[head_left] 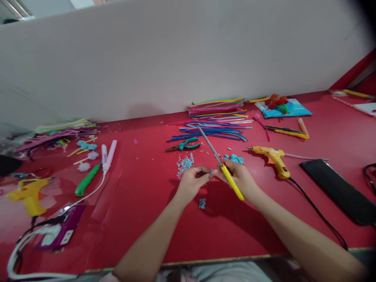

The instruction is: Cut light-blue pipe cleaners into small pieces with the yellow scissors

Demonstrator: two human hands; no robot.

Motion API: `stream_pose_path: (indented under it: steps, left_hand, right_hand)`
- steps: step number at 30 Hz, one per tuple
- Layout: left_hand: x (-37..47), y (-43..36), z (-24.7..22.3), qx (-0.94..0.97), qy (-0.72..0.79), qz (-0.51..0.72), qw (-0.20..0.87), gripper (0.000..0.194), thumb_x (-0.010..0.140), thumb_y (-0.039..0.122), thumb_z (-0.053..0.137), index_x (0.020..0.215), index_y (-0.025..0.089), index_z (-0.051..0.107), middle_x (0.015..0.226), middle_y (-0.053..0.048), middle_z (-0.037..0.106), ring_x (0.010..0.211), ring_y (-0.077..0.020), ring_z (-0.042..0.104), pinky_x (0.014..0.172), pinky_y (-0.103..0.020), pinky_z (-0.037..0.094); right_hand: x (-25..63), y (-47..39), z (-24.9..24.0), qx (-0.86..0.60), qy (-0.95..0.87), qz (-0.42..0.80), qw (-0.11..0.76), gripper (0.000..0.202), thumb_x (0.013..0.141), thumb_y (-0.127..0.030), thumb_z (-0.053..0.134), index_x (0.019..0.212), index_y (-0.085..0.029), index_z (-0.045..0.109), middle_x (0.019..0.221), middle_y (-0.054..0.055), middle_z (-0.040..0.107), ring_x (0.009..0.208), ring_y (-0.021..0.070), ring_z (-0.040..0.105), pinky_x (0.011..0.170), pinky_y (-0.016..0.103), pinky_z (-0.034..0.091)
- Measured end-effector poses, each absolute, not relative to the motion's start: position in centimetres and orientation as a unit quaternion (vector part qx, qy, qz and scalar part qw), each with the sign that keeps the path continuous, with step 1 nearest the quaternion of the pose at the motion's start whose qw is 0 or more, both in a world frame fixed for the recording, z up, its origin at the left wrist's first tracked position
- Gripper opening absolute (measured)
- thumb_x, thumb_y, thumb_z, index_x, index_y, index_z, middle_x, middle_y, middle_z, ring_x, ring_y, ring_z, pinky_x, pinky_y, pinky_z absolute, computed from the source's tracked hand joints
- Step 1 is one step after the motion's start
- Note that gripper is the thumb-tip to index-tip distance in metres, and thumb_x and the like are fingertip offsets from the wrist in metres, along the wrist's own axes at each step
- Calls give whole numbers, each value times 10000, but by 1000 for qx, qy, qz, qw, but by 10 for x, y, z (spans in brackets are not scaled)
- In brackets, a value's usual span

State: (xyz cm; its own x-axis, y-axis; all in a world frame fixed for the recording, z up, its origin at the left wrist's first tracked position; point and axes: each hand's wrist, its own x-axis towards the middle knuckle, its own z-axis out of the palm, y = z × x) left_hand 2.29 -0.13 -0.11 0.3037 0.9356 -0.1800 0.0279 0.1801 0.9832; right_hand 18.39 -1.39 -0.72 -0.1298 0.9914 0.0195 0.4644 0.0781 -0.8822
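Note:
Scissors with yellow handles (232, 183) rest in my right hand (242, 178), their blades pointing up and away to the left. Between the fingertips of my left hand (190, 184) is a small blue fuzzy piece (212, 171), close to the right fingertips. Pale blue clippings (185, 163) lie scattered just beyond my left hand. A pile of short blue pieces (235, 158) sits behind my right hand, partly hidden by it. Nearer me lies a small group of blue pieces (202, 203). Teal-handled pliers (185, 145) are behind the clippings.
Coloured pipe cleaners (216, 129) lie along the back wall. At right are a yellow glue gun (272, 156) with a trailing cord and a black flat object (337, 190). At left stand another glue gun (31, 197), a purple power strip (72, 223) and a green-handled tool (87, 181).

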Motion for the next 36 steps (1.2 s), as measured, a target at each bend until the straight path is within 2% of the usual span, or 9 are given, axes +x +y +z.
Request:
stream_pose_path:
  steps: [3, 6, 11, 17, 36]
  left_hand:
    - [17, 4, -2, 455, 490, 444, 597, 161, 626, 250, 633, 726, 143, 565, 535, 52, 473, 419, -33, 358, 409, -167, 259]
    - [10, 10, -2, 407, 486, 512, 579, 146, 626, 235, 629, 702, 135, 554, 528, 52, 464, 397, -19, 334, 373, -157, 205]
    - [5, 14, -1, 372, 461, 569, 570, 112, 620, 200, 619, 678, 133, 551, 530, 48, 460, 400, -12, 336, 365, -149, 190]
    - [4, 14, 0, 370, 453, 581, 566, 62, 632, 177, 589, 636, 139, 539, 475, 68, 407, 384, -10, 314, 365, -150, 177]
    - [4, 13, 2, 366, 442, 587, 571, 107, 632, 210, 619, 670, 133, 554, 551, 43, 463, 400, -6, 328, 355, -151, 181]
  right_hand:
    - [188, -16, -4, -595, -702, 286, 266, 289, 694, -471, 498, 660, -196, 416, 530, -49, 403, 465, 81, 349, 444, 203, 232]
    - [186, -20, -3, -611, -744, 205, 175, 317, 707, -518, 460, 744, -204, 428, 550, -34, 473, 461, 98, 406, 447, 209, 219]
    - [181, -23, -3, -606, -776, 136, 106, 373, 743, -560, 376, 798, -196, 429, 636, 26, 575, 545, 148, 529, 474, 226, 240]
    - [180, -23, -5, -602, -788, 108, 73, 395, 769, -566, 319, 803, -190, 433, 637, 43, 594, 565, 170, 559, 481, 240, 239]
    - [182, -22, -4, -600, -791, 107, 52, 430, 787, -569, 273, 784, -180, 454, 614, 60, 600, 529, 159, 540, 461, 243, 186]
